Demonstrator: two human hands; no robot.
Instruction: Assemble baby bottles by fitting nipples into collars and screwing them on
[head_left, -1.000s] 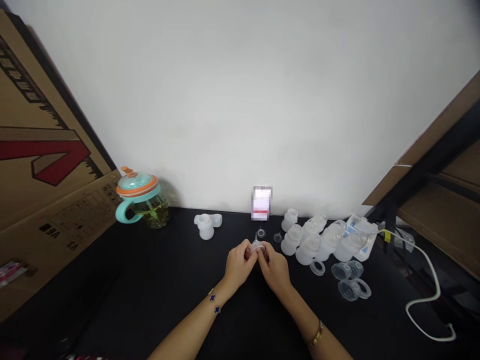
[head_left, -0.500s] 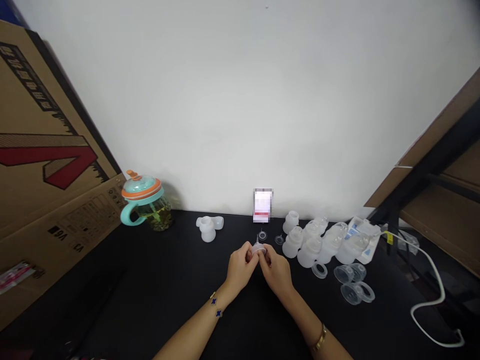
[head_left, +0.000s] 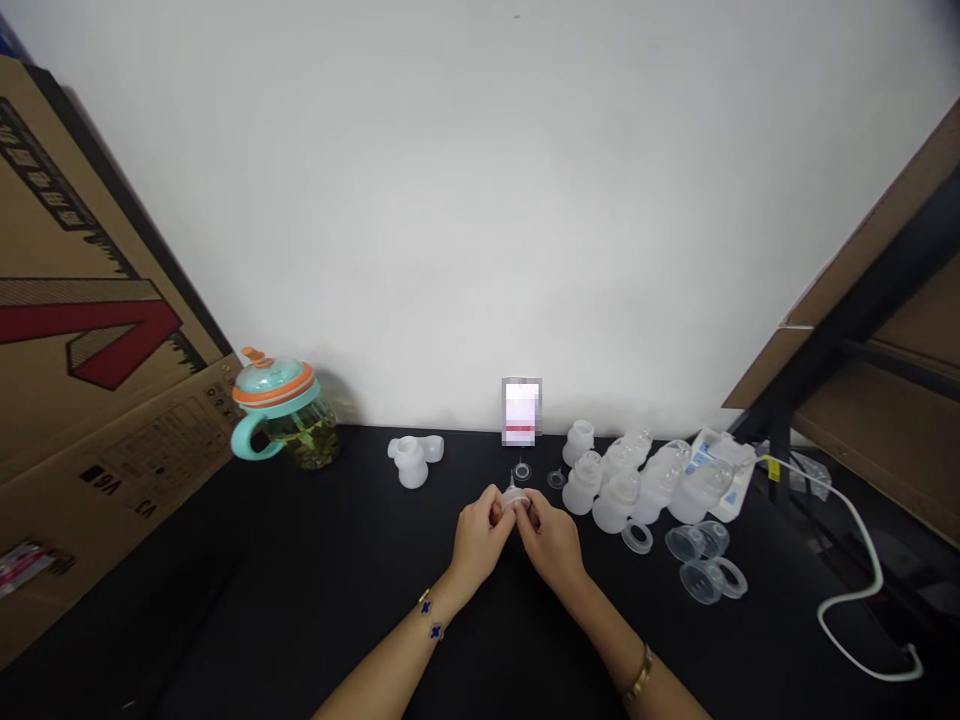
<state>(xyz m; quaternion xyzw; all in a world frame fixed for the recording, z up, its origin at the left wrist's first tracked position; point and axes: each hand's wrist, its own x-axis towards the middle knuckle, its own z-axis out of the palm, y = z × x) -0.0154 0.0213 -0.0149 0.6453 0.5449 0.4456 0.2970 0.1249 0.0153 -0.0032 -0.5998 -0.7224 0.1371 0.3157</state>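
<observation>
My left hand (head_left: 478, 535) and my right hand (head_left: 553, 545) meet at the middle of the black table. Between their fingertips they pinch a small translucent bottle part (head_left: 514, 496) with a thin tip pointing up; the fingers hide its lower side. Just beyond it lie a small clear disc with a stem (head_left: 522, 470) and a second such disc (head_left: 556, 479). To the right stands a group of several small white bottles (head_left: 616, 500), some with clear domed tops. A clear ring (head_left: 637, 537) lies in front of them.
Clear domed caps (head_left: 701, 580) and another ring lie farther right, near a white cable (head_left: 862, 540). A small white bottle (head_left: 412, 465) with side pieces stands left of centre. A teal-lidded tea jug (head_left: 315, 435) is beside a cardboard box (head_left: 112, 440). A blurred screen (head_left: 521, 412) leans on the wall.
The view has shifted slightly, so most things sit a little farther left. Both hands keep the same pinch on the small part.
</observation>
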